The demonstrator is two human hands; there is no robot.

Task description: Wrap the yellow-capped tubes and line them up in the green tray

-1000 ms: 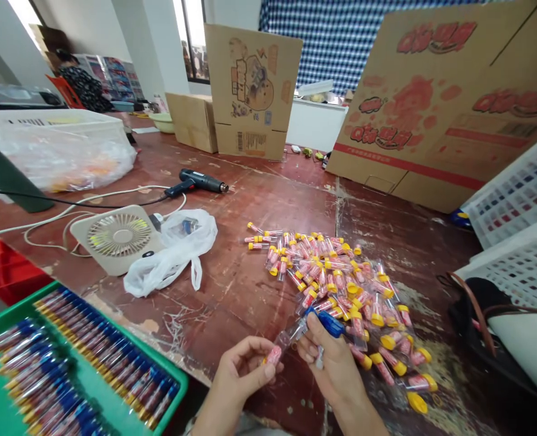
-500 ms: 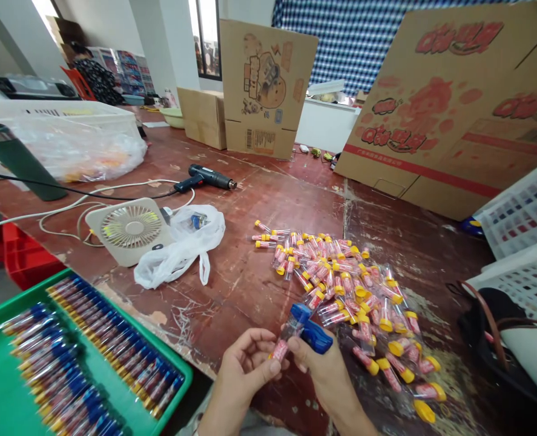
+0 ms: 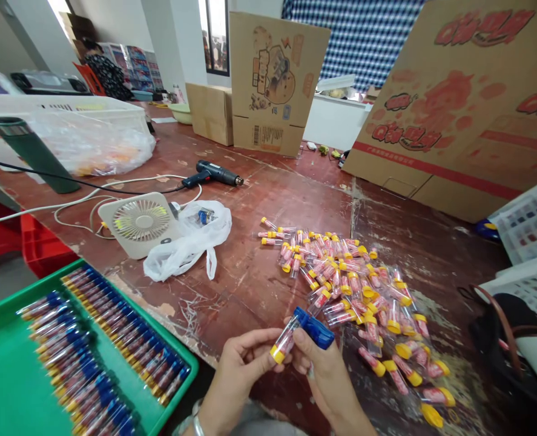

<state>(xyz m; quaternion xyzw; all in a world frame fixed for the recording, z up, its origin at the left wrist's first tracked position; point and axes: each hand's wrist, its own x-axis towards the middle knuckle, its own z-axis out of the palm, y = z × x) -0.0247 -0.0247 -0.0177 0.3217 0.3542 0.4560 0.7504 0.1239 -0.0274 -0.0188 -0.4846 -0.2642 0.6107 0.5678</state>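
Note:
Between the fingers of my left hand (image 3: 245,369) is a clear tube (image 3: 286,342) with pink contents, a yellow cap at its lower end and blue at its upper end. My right hand (image 3: 320,366) is closed around a blue object (image 3: 319,332), its thumb against the tube. Beyond and to the right of my hands lies a loose pile of yellow-capped tubes (image 3: 352,284) on the red-brown table (image 3: 250,272). At the lower left, a green tray (image 3: 9,363) holds two rows of tubes with blue and yellow ends.
A white fan (image 3: 143,224), a plastic bag (image 3: 191,242) and a heat gun (image 3: 214,174) with cables lie left of centre. Cardboard boxes (image 3: 275,85) stand at the back. White baskets (image 3: 529,224) and a dark bag (image 3: 513,339) are at the right. A person (image 3: 107,72) sits far left.
The tube in my left hand now shows its yellow cap, and its blue end has come down beside the blue object. The whole view has shifted slightly, with the scene moving right.

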